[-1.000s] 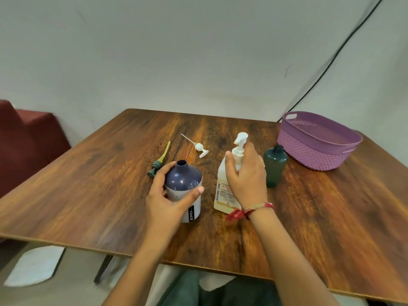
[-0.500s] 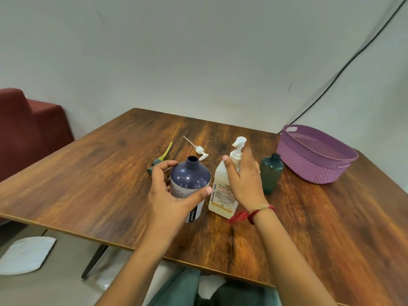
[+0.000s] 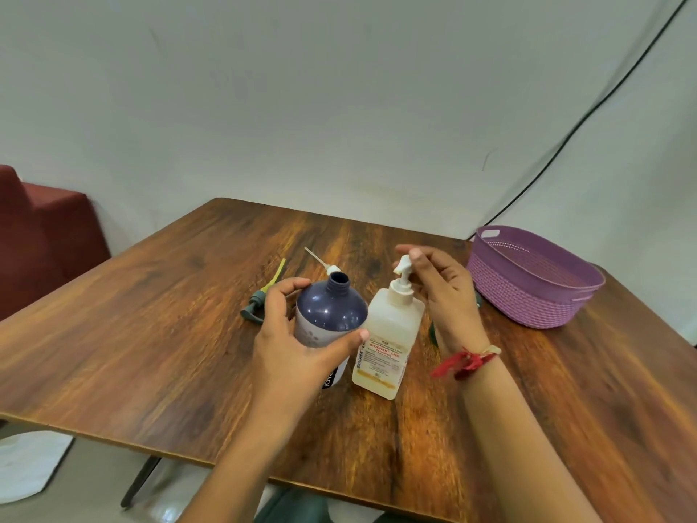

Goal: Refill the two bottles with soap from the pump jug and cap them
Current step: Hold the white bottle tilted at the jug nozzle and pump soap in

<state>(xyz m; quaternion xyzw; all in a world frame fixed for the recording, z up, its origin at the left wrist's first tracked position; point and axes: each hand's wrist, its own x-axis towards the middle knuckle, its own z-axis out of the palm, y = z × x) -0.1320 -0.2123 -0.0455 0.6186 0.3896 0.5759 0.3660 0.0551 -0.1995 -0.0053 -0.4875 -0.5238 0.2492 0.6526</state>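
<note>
Our L hand (image 3: 298, 352) clamps fingers + thumb round the uncapped navy bottle (image 3: 332, 315), just left of the pump jug (image 3: 392, 334). Bottle print reads "JOY", prob. cut off. Jug reads "BIOCHEK CHG". R hand (image 3: 449, 296), right of jug: index tip on pump head (image 3: 403, 264), other fingers loose, apart. Green bottle (image 3: 433, 332) right of jug, mostly hidden.
</note>
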